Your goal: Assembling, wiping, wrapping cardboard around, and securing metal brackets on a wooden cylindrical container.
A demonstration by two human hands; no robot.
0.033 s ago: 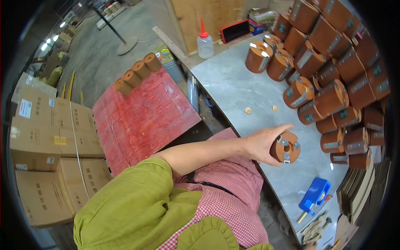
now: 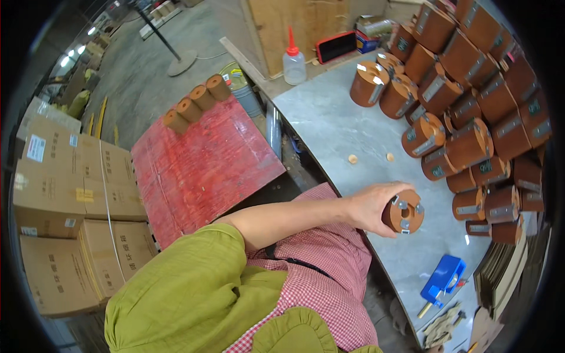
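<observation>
My left hand (image 2: 376, 209) is closed round the side of a short brown cylinder (image 2: 412, 203) over the near part of the grey tabletop (image 2: 329, 126). The cylinder's round end faces up, with a dark central hole and several small silvery metal clips around it. Of my right hand (image 2: 436, 349) only a sliver of skin shows at the lower edge, beside a crumpled cloth (image 2: 440, 330); its fingers cannot be made out. A blue tool with a brass-coloured rod (image 2: 442, 276) lies on the tabletop between the cloth and the held cylinder.
Many similar brown cylinders (image 2: 453, 141) with metal strips are stacked along the right. Two small pale discs (image 2: 352, 159) lie mid-table. A red-tipped squeeze bottle (image 2: 294, 67) and red-edged phone (image 2: 336, 47) stand behind. Leftward are a red board (image 2: 206, 165) bearing several plain cylinders and stacked cartons (image 2: 53, 170).
The whole view has shifted very slightly. My left hand keeps its hold on the cylinder in nearly the same place.
</observation>
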